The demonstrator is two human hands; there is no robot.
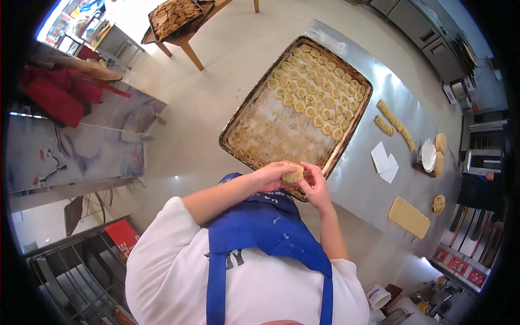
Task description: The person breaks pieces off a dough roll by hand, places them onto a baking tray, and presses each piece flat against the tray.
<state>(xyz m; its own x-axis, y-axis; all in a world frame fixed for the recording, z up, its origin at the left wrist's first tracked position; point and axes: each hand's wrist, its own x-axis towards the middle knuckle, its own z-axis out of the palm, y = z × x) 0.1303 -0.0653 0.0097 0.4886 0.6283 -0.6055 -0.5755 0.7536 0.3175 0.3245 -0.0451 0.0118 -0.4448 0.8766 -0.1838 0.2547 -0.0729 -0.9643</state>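
Observation:
Above the near end of a large baking tray (265, 132), my two hands come together at a short piece of sliced dough roll (293, 174). My left hand (271, 176) has its fingers closed round the left side of the piece. On the other side my right hand (316, 187) grips it between thumb and fingers. Rows of round, flat dough slices (310, 100) cover the far and right part of the tray. The near left part of its stained surface is bare. How the slices in my hands are parted is partly hidden by my fingers.
The steel table (352, 179) carries sliced dough rolls (398, 123), two white scrapers (384, 161), a white bowl (428, 155), a flat dough sheet (409, 216) and a crumbly dough lump (439, 203). Another filled tray (174, 19) rests on a wooden table at the far left.

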